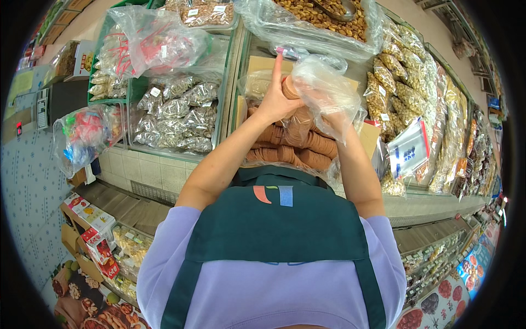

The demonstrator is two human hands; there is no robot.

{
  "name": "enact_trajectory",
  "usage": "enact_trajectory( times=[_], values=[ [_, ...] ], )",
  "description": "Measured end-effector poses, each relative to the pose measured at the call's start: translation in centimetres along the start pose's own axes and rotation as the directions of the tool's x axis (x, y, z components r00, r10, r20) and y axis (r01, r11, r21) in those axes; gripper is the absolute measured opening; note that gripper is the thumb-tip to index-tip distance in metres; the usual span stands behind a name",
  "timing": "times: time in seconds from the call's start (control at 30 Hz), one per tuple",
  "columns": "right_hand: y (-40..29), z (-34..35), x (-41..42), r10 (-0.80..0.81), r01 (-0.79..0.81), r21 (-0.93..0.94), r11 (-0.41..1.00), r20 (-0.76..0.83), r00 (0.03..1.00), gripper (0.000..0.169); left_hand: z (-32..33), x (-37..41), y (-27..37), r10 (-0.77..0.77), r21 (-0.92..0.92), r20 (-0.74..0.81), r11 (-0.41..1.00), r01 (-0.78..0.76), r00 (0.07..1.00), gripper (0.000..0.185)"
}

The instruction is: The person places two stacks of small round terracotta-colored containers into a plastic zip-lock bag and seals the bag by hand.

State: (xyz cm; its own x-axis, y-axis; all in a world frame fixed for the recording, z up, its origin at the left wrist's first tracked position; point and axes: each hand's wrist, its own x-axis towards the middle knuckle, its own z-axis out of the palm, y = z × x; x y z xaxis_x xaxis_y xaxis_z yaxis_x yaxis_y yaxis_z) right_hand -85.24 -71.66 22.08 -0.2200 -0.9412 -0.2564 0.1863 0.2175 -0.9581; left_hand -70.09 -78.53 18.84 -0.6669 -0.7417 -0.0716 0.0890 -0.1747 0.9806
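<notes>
My left hand [276,96] holds a short stack of round reddish-brown discs [290,87] between thumb and fingers, its index finger pointing away from me. A crumpled clear plastic bag [326,92] is in my right hand [337,119], which shows only partly through the film. The bag's near edge touches or lies close beside the stack. Below both hands, rows of similar discs [287,154] lie in a plastic-lined cardboard box [370,137]. Beyond my fingers lies a small item with a purple label [287,52], partly under clear plastic.
A plastic-lined tray of shelled nuts [269,18] with a metal scoop [339,10] stands beyond. Bagged dried goods [176,109] fill a bin on the left. Many packed snack bags [400,82] and a printed zip bag [409,150] lie on the right.
</notes>
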Motion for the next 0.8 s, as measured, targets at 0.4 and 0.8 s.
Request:
enact_trajectory(
  times=[0.4,0.8],
  values=[
    [-0.2,-0.8,-0.7,0.133,-0.133,-0.012,0.991,-0.010,0.991,0.052,-2.2,-2.0,-0.4,0.011,0.331,-0.043,0.944,0.003,0.999,0.095],
    [-1.7,-0.3,-2.7,-0.031,0.025,0.431,0.902,0.007,0.999,0.052,-2.2,-11.0,-2.5,-0.094,0.690,0.034,0.723,0.045,0.995,0.017]
  ],
)
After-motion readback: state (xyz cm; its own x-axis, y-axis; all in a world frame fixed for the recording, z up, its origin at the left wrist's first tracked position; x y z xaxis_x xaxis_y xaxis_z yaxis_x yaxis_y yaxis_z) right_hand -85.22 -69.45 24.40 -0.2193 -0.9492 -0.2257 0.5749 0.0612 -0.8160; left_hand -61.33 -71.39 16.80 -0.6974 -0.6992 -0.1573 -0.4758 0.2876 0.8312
